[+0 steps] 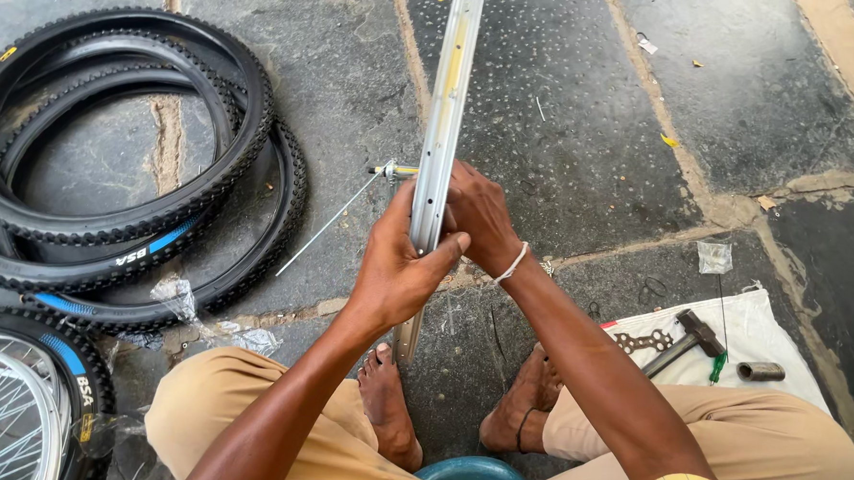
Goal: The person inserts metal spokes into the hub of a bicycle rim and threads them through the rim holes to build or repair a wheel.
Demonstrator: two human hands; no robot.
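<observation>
Rim: the bare silver bicycle rim (444, 106) stood on edge on the stone floor (566, 131), between the person's bare feet, running up out of the frame.
Left hand: the left hand (397, 267) was clamped on the rim's near side, thumb hooked over its edge.
Right hand: the right hand (481, 218) was pressed against the rim's other side, fingers curled; whether they pinched a small part, I could not tell.
Spoke: a thin spoke (327, 228) slanted down from the hub (392, 171) on the left side.
Step, as judged: lacing spokes into the rim looked to be in hand.
Next move, as judged: it would call for a steady rim and fine fingertip work.
Nearby: stacked black tyres (114, 159) left; a hammer (687, 340) on a white cloth (759, 331) right.
</observation>
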